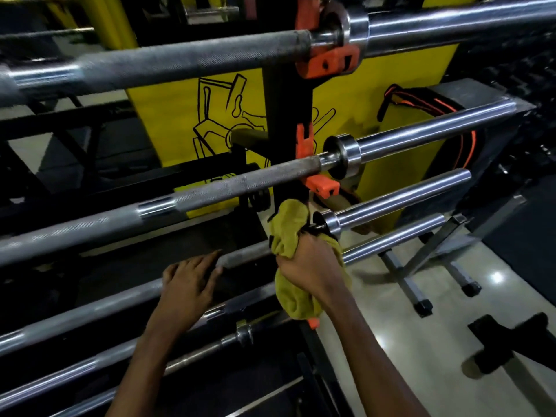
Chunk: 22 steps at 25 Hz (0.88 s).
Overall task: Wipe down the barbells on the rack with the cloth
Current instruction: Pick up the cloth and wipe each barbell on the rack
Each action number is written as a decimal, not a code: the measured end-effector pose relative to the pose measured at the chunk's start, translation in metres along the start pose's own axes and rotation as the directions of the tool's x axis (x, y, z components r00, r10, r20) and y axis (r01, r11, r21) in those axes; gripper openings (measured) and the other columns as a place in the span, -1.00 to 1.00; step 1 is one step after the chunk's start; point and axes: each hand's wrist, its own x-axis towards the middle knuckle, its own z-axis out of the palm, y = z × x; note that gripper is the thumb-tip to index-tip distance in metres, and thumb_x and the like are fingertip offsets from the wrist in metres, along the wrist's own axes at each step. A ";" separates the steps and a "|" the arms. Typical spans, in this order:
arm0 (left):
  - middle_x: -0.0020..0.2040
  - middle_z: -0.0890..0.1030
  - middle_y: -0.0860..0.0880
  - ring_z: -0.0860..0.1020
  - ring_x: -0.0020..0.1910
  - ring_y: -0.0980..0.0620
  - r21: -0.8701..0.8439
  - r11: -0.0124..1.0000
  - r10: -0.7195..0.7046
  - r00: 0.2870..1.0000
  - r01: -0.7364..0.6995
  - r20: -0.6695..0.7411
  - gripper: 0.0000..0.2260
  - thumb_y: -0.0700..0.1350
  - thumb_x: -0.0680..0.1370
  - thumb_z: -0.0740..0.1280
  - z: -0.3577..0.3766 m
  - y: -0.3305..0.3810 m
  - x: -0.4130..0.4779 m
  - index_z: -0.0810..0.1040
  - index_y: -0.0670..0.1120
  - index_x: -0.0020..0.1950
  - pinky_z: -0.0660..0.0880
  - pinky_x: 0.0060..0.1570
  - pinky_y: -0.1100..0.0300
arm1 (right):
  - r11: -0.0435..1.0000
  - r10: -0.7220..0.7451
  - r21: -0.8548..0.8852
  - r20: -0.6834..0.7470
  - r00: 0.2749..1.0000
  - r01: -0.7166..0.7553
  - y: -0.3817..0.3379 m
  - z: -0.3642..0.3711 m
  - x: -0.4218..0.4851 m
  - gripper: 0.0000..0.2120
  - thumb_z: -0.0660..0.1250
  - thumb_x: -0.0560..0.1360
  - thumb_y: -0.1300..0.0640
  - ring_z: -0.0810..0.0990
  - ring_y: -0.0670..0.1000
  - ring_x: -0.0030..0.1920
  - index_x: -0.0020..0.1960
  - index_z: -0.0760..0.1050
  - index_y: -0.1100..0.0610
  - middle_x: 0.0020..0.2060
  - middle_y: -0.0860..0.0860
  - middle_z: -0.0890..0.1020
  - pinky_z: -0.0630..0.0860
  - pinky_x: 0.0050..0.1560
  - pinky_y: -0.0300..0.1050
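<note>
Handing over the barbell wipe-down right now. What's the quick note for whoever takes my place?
Right hand: grips the cloth, bunched round the shaft of a lower barbell next to its collar, by the rack upright.
Left hand: rests open on the same shaft, further left.
Done: this bar is mid-wipe. The picture does not show which other bars are clean.
Left: finish this bar, including its sleeve, then check the top barbell, the second barbell and those below.
</note>
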 end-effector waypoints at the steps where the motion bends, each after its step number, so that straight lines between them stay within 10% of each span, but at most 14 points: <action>1: 0.22 0.57 0.06 0.49 0.23 0.00 0.012 1.000 0.013 1.000 -0.014 0.016 -0.52 0.22 0.58 -0.02 0.001 -0.002 -0.002 0.41 0.10 0.41 0.22 0.23 0.00 | 1.000 -0.024 0.000 -0.002 1.000 0.024 -0.006 0.014 0.002 -0.65 0.35 0.45 -0.03 0.57 0.16 0.19 0.20 0.56 0.06 0.13 0.06 0.64 0.46 0.17 0.00; 13: 0.13 0.63 -0.08 0.56 0.12 -0.11 0.144 0.990 0.007 0.998 0.002 -0.060 -0.53 0.15 0.60 0.02 -0.013 -0.042 -0.027 0.51 -0.07 0.31 0.31 0.12 -0.05 | 0.999 -0.009 -0.046 -0.109 0.994 0.004 -0.047 0.086 0.000 -0.41 0.22 0.48 -0.26 0.37 0.12 0.42 0.38 0.45 0.06 0.29 0.07 0.54 0.03 0.55 0.16; 22: 0.08 0.64 -0.06 0.56 0.14 -0.07 0.121 0.993 0.021 0.997 -0.012 -0.071 -0.52 0.15 0.59 0.02 -0.011 -0.046 -0.028 0.52 -0.08 0.30 0.24 0.28 -0.18 | 0.974 -0.072 0.206 -0.115 0.991 0.094 -0.039 0.052 -0.026 -0.61 0.24 0.55 -0.28 0.64 0.01 0.09 0.20 0.54 -0.04 0.06 -0.05 0.67 0.57 0.14 0.10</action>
